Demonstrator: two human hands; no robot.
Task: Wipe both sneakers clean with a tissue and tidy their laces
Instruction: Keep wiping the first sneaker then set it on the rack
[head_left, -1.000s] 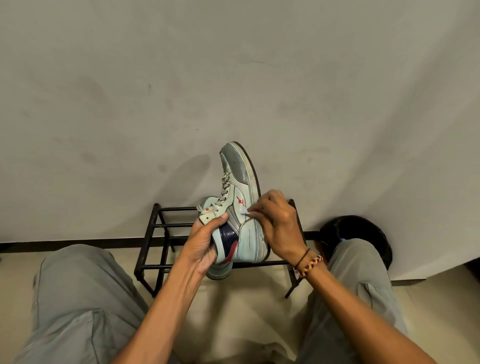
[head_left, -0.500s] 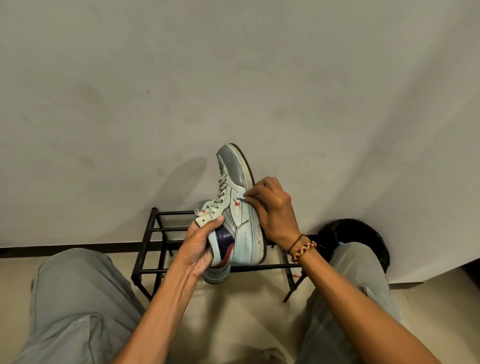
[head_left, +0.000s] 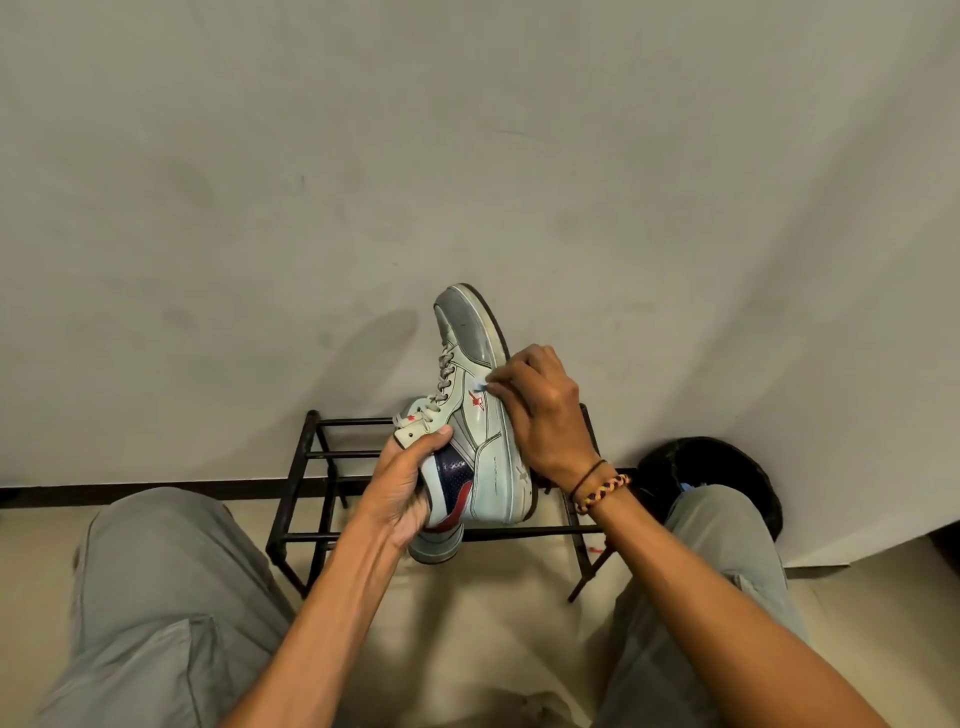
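Observation:
A pale green high-top sneaker (head_left: 480, 431) with a grey toe cap, red logo and grey laces is held up in front of me, toe pointing up. My left hand (head_left: 402, 483) grips its ankle collar and heel from the left. My right hand (head_left: 540, 410) pinches a small pale blue tissue (head_left: 479, 387) against the shoe's side, just above the red logo. A second sneaker (head_left: 435, 543) shows only partly, below my left hand, on the rack.
A low black metal shoe rack (head_left: 311, 493) stands on the beige floor against the grey wall. A black round bin (head_left: 711, 478) sits to the right behind my right knee. My grey-trousered legs frame the lower view.
My right hand with the tissue has slid up the shoe's side, from the lower ankle panel to the area above the red logo. My left hand keeps its grip.

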